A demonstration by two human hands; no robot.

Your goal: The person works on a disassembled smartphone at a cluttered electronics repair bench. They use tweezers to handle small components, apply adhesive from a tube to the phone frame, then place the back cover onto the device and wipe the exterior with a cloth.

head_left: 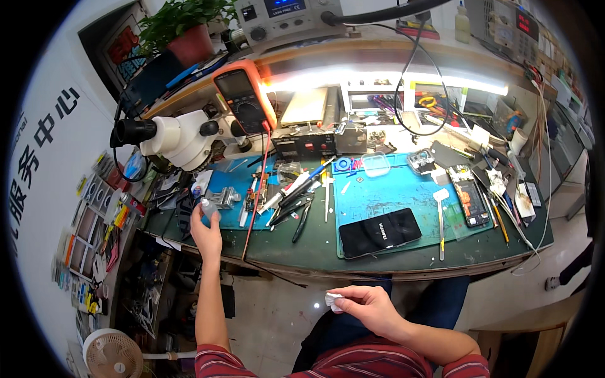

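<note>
At the left side of the bench, my left hand (206, 236) is closed around a small whitish bottle (208, 207) with a narrow tip. My right hand (372, 309) is in front of the bench edge, above my lap, pinching a crumpled white tissue (333, 303). A black smartphone (380, 233), screen dark, lies on the blue work mat (353, 195) beyond that hand. To its right are a flat-handled tool (440, 220) with a white label and an opened phone (470, 200) with its inner parts bare.
A microscope (176, 140) stands at the back left, near an orange multimeter (242, 97) whose red lead (254, 201) runs over the bench edge. Pliers (302, 220) and several hand tools crowd the middle. A fan (113, 356) sits at the lower left.
</note>
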